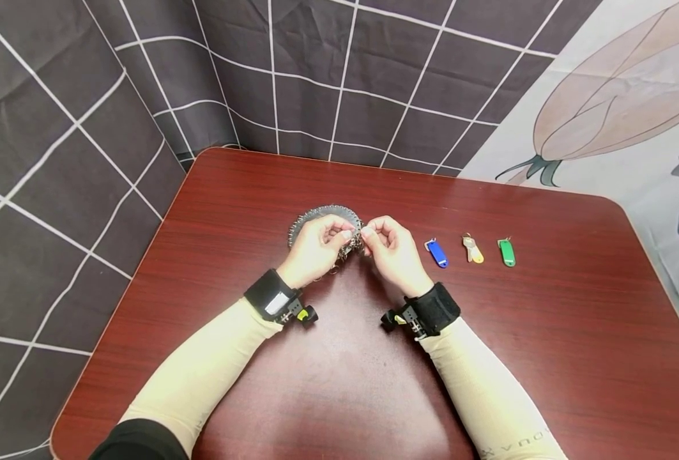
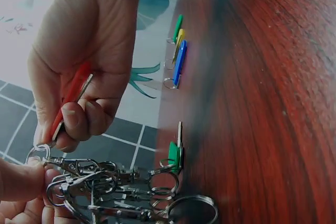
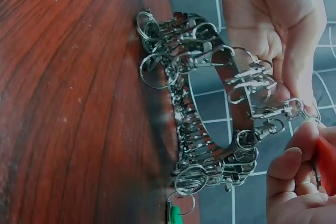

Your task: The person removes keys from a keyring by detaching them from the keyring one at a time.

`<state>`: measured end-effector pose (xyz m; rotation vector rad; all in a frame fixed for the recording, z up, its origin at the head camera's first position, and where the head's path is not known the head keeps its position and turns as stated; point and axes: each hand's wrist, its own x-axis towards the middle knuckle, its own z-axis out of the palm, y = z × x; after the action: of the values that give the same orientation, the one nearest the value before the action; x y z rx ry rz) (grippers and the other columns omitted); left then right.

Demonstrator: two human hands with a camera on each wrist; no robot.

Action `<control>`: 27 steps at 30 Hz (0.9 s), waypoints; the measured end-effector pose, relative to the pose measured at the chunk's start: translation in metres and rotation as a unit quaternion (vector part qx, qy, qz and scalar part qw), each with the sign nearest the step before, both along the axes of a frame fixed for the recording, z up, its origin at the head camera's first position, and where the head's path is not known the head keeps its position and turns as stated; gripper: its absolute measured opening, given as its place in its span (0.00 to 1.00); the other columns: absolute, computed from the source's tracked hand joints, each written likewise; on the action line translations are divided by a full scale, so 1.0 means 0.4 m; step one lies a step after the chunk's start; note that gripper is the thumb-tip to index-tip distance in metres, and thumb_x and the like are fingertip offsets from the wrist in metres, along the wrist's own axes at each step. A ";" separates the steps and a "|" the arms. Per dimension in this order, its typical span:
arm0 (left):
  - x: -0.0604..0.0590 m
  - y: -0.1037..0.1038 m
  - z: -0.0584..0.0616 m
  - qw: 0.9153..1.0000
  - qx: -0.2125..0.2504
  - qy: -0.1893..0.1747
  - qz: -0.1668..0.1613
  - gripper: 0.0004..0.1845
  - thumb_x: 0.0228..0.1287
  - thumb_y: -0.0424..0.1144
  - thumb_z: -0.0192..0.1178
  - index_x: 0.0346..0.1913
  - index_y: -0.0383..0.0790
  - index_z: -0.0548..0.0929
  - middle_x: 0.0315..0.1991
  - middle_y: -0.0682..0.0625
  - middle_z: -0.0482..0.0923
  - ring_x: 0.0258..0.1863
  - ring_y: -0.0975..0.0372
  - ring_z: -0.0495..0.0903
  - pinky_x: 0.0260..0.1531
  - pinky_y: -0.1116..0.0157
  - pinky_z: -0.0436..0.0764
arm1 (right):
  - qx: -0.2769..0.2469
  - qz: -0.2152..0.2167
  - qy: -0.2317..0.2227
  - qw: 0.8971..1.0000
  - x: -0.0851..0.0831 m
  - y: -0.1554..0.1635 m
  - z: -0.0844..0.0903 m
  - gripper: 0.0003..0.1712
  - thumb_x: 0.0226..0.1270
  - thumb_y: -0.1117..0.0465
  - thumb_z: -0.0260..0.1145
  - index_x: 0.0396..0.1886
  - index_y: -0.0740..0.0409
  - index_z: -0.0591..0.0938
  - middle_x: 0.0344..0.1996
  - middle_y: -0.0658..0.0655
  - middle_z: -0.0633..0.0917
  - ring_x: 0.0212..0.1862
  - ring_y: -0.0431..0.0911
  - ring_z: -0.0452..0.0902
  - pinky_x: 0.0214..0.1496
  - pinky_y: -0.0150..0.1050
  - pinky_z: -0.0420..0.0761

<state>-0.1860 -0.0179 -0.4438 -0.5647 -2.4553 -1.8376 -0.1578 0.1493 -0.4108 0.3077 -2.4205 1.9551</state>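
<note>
A round metal hoop rimmed with several snap hooks and split rings sits on the table between the hands. The left hand pinches one of its snap hooks between thumb and fingers. Just right of it, the right hand holds a red key tag with a key in its curled fingers. At the fingertips of both hands is the tag's split ring, against the hook; whether it is threaded cannot be told. A green tag with a key hangs from the hoop's side.
Right of the hands, a blue key tag, a yellow key tag with a key and a green key tag lie in a row on the reddish-brown table. A dark checked cloth hangs behind the table.
</note>
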 end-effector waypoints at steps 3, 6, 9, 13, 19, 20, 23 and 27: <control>-0.001 -0.002 0.006 1.000 -0.020 0.023 -0.006 0.05 0.66 0.30 0.60 0.42 0.36 0.83 0.35 0.50 0.82 0.31 0.63 0.80 0.33 0.65 0.80 | 0.004 0.010 0.003 1.000 -0.002 0.005 0.005 0.05 0.70 0.72 0.57 0.35 0.73 0.74 0.23 0.76 0.74 0.20 0.38 0.70 0.20 0.28 0.67; -0.001 -0.003 0.010 0.999 -0.030 0.030 -0.014 0.05 0.66 0.31 0.59 0.42 0.36 0.83 0.35 0.50 0.82 0.31 0.64 0.81 0.34 0.66 0.80 | 0.006 0.019 0.006 1.000 -0.003 0.009 0.010 0.05 0.70 0.72 0.57 0.35 0.73 0.74 0.24 0.77 0.74 0.21 0.38 0.71 0.21 0.27 0.67; 0.002 -0.002 0.016 0.999 -0.041 0.029 -0.020 0.05 0.66 0.31 0.60 0.41 0.37 0.84 0.36 0.51 0.82 0.32 0.64 0.81 0.35 0.66 0.80 | 0.002 0.025 0.006 1.000 -0.017 0.020 -0.019 0.05 0.70 0.70 0.58 0.35 0.71 0.74 0.24 0.74 0.75 0.21 0.41 0.71 0.21 0.28 0.67; 0.004 0.001 0.017 0.998 -0.042 0.029 -0.023 0.04 0.66 0.30 0.60 0.40 0.37 0.84 0.35 0.50 0.83 0.32 0.64 0.82 0.36 0.66 0.80 | -0.014 0.023 -0.007 1.000 -0.033 0.032 -0.054 0.05 0.71 0.69 0.58 0.36 0.69 0.75 0.25 0.72 0.75 0.21 0.42 0.72 0.21 0.29 0.67; 0.003 0.004 0.002 0.999 -0.017 0.030 -0.009 0.05 0.65 0.30 0.60 0.42 0.36 0.83 0.36 0.50 0.83 0.32 0.64 0.82 0.35 0.67 0.81 | -0.024 0.015 -0.021 0.999 -0.009 0.016 -0.002 0.05 0.70 0.72 0.57 0.36 0.73 0.74 0.23 0.73 0.74 0.22 0.38 0.71 0.23 0.29 0.68; 0.001 0.005 -0.001 0.999 -0.009 0.031 -0.008 0.05 0.65 0.29 0.60 0.42 0.36 0.83 0.35 0.49 0.83 0.32 0.64 0.82 0.35 0.67 0.81 | -0.020 0.014 -0.021 0.999 -0.005 0.012 0.006 0.05 0.69 0.72 0.57 0.36 0.73 0.74 0.23 0.72 0.74 0.22 0.38 0.71 0.24 0.29 0.69; -0.002 0.007 -0.006 0.999 0.011 0.038 -0.004 0.05 0.64 0.28 0.59 0.41 0.35 0.82 0.33 0.49 0.81 0.32 0.63 0.81 0.35 0.66 0.81 | -0.016 0.012 -0.026 0.999 -0.001 0.007 0.015 0.05 0.70 0.71 0.57 0.36 0.72 0.74 0.24 0.73 0.74 0.22 0.37 0.71 0.24 0.29 0.69; -0.001 0.007 -0.005 0.999 0.011 0.043 0.004 0.05 0.64 0.28 0.59 0.40 0.37 0.81 0.32 0.49 0.80 0.32 0.63 0.79 0.35 0.66 0.81 | -0.005 0.011 -0.024 1.000 0.002 0.003 0.022 0.05 0.70 0.70 0.57 0.36 0.71 0.75 0.24 0.73 0.75 0.22 0.37 0.72 0.24 0.28 0.70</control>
<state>-0.1863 -0.0149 -0.4460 -0.6189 -2.3755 -1.7952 -0.1569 0.1503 -0.4019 0.2927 -2.4446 2.0067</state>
